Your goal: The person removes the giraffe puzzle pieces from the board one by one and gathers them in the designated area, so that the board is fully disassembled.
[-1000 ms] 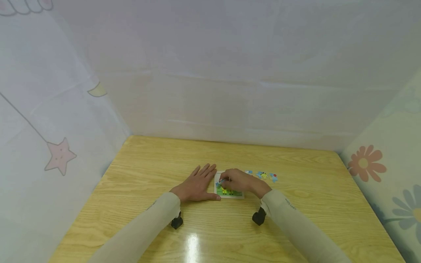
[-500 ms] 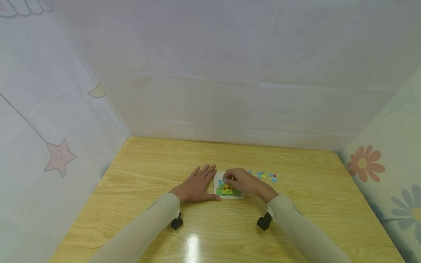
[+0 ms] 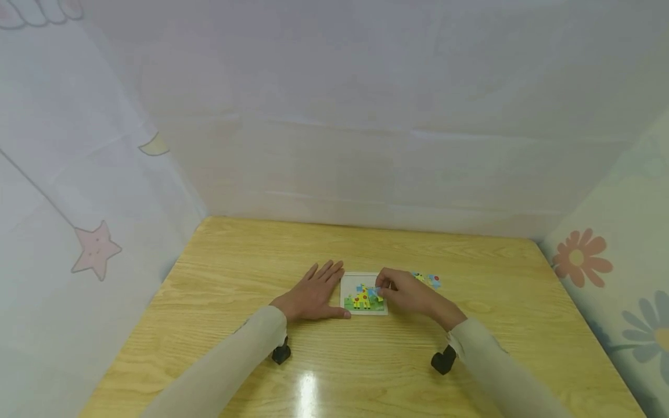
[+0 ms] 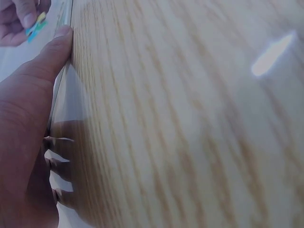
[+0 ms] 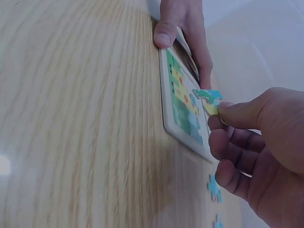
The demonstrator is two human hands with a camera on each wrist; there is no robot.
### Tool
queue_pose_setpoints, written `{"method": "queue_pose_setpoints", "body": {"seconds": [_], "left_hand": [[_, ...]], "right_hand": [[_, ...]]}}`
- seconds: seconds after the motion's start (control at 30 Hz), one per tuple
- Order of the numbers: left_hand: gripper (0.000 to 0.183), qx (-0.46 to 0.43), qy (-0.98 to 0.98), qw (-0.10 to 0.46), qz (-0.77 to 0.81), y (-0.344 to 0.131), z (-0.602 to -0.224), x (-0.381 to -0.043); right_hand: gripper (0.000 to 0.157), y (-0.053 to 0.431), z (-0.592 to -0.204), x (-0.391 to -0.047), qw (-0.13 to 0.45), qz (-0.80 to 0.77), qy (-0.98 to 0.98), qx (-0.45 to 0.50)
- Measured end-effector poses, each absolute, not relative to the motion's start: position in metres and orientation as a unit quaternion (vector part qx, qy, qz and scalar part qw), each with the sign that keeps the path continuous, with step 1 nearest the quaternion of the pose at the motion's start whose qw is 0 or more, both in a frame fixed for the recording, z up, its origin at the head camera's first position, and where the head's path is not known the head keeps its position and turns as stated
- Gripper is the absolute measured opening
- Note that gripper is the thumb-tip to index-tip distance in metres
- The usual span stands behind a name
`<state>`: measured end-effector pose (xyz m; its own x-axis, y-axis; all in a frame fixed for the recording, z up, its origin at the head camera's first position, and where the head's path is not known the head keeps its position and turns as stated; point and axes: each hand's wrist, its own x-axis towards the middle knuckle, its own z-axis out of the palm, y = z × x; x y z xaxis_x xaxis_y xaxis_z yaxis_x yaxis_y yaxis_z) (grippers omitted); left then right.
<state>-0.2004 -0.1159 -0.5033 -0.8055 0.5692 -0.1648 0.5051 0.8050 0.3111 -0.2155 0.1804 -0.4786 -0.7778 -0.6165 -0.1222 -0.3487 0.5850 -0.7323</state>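
Blue, green and yellow puzzle piece [image 5: 209,97], one: pinched between thumb and index finger of the right hand [image 3: 407,292], over the right side of the tray. Pale-rimmed tray [image 3: 355,279], one: holds a partly assembled giraffe picture [image 3: 360,299], its pieces too small to count. Left hand [image 3: 310,297]: fingers straight and spread beside the tray's left edge, thumb at the near corner. Loose pieces [image 3: 435,281], two visible: lie right of the tray on the bench [image 3: 261,249]. Beige sleeves [image 3: 235,354], two.
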Motion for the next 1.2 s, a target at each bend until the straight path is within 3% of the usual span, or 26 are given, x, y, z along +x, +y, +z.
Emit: {"method": "queue_pose_setpoints", "body": {"seconds": [0.6, 1.2], "left_hand": [[0.113, 0.288, 0.942, 0.125, 0.121, -0.118, -0.505, -0.202], [0.114, 0.289, 0.941, 0.12, 0.128, -0.117, -0.51, -0.203]], "right_hand": [[0.005, 0.233, -0.487, -0.208, 0.18, -0.352, 0.886, -0.244], [0.005, 0.227, -0.497, -0.21, 0.131, -0.313, 0.913, -0.225]]}}
